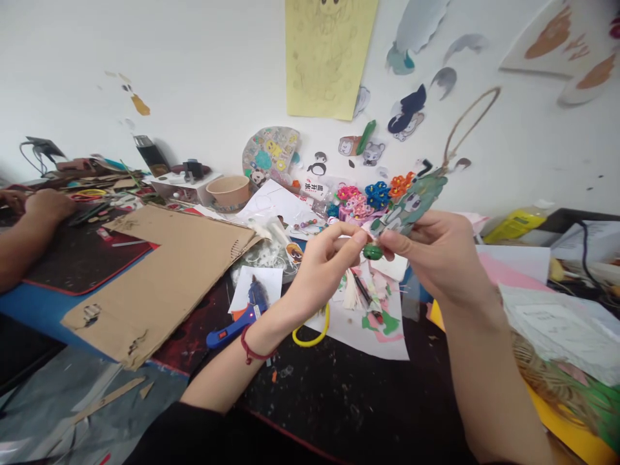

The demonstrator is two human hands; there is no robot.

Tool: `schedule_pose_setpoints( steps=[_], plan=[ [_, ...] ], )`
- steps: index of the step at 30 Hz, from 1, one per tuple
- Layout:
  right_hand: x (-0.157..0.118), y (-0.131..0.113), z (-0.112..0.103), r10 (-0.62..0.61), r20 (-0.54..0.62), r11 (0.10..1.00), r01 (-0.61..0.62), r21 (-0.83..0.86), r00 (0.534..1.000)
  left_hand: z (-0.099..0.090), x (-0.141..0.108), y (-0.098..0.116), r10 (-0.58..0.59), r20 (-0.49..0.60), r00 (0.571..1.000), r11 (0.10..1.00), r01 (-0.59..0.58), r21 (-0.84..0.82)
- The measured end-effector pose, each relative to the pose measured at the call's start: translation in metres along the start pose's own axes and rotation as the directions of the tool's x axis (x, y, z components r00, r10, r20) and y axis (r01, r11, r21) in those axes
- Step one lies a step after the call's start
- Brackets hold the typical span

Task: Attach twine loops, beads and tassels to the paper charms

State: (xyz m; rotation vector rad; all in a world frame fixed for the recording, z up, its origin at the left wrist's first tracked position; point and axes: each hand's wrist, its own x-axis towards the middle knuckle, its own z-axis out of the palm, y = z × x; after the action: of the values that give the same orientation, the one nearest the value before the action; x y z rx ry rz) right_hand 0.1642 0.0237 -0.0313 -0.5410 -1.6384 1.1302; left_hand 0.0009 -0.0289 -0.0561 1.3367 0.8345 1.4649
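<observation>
My right hand is closed around a painted hanging ornament, grey-green with a small drawn figure, held up tilted over the table. A loop of twine rises from its upper end. At the lower end hangs a round green bell, close to my right thumb. My left hand comes in from the left with thumb and index finger pinched together beside the bell. Whatever thin thing lies between those fingertips is too small to make out. A red cord bracelet circles my left wrist.
Below my left forearm lies a blue glue gun. Yellow-handled scissors and a paint-stained paper lie nearby. Cardboard covers the left side. Colourful flower crafts stand behind my hands. Another person's arm reaches in at far left.
</observation>
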Motion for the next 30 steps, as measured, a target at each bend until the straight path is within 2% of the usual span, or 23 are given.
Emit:
schedule_pose_setpoints(
  steps=[5,8,12,16,20,25,28,30],
  plan=[
    [-0.003,-0.003,-0.003,-0.083,-0.092,0.995,0.078,-0.064,0.992,-0.003,-0.008,0.004,0.091,0.052,0.994,0.992,-0.096,0.086],
    [-0.004,-0.006,-0.003,-0.138,-0.156,0.986,0.121,-0.113,0.978,-0.007,-0.013,0.006,0.121,0.054,0.991,0.973,-0.129,0.192],
    [-0.007,-0.012,-0.001,-0.229,-0.218,0.961,0.185,-0.206,0.949,-0.015,-0.020,0.008,0.145,-0.061,0.988,0.938,-0.118,0.327],
    [-0.011,-0.017,0.005,-0.298,-0.242,0.913,0.202,-0.356,0.923,-0.013,-0.027,0.008,0.276,-0.200,0.940,0.890,-0.172,0.422],
    [-0.017,-0.020,0.016,-0.247,-0.210,0.915,0.156,-0.371,0.946,0.003,-0.031,0.003,0.422,-0.179,0.889,0.810,-0.281,0.514],
    [-0.022,-0.020,0.024,-0.171,-0.205,0.953,0.109,-0.283,0.964,0.016,-0.031,-0.001,0.531,-0.158,0.832,0.737,-0.362,0.570],
    [-0.022,-0.022,0.022,-0.112,-0.182,0.968,0.066,-0.240,0.977,0.014,-0.034,0.002,0.513,-0.141,0.847,0.766,-0.377,0.521],
    [-0.022,-0.023,0.019,-0.057,-0.122,0.980,0.032,-0.198,0.991,0.012,-0.037,0.004,0.482,-0.126,0.867,0.789,-0.367,0.492]
  ],
)
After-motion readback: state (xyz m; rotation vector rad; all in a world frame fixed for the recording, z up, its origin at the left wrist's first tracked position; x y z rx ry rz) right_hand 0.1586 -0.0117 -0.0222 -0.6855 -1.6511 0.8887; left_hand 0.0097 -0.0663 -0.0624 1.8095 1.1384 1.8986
